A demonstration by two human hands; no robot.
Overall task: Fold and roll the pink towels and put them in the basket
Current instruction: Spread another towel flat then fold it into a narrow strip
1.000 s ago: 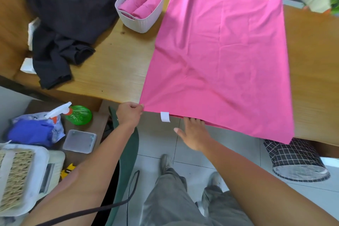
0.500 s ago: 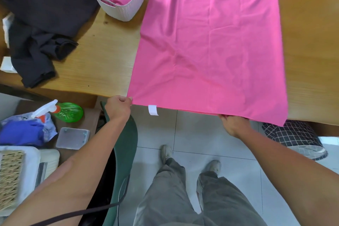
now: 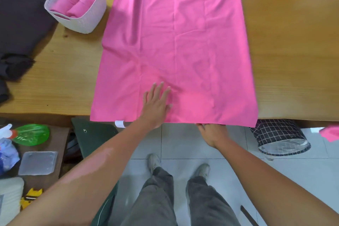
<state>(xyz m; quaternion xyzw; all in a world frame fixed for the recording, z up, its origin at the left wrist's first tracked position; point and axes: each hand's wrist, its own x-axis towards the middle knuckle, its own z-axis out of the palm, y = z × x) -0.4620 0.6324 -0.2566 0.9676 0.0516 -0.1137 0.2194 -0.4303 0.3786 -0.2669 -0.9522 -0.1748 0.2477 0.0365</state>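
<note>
1. While the pink towel (image 3: 176, 51) lies spread over the middle of the wooden table (image 3: 286, 51), let's sweep across from the left edge: a dark garment (image 3: 20, 24) is heaped on the far-left corner, partly out of view.
2. Next along, the white basket (image 3: 82, 22) stands near the table's far edge, just beside the towel's left border, with two rolled pink towels (image 3: 77, 3) already tucked inside. By my reckoning the job is well along, with this sheet not yet rolled.
3. Now the towel itself: it runs from the far edge right down to the near edge, where its hem hangs slightly over, a white tag (image 3: 120, 123) dangling near the left near corner.
4. Left hand (image 3: 156, 104) is flat on the cloth by the near edge, fingers straight and spread, pressing, gripping nothing.
5. Right hand (image 3: 211, 132) sits at the near hem, right of centre. Its fingertips disappear under the cloth, so they look to be pinching the edge, though the grip itself is hidden.
6. Handling call: thin, light, soft fabric, creasing easily and likely to slide on the smooth wood. Best taken by the hem or corners, with one palm pinning it down.
</note>
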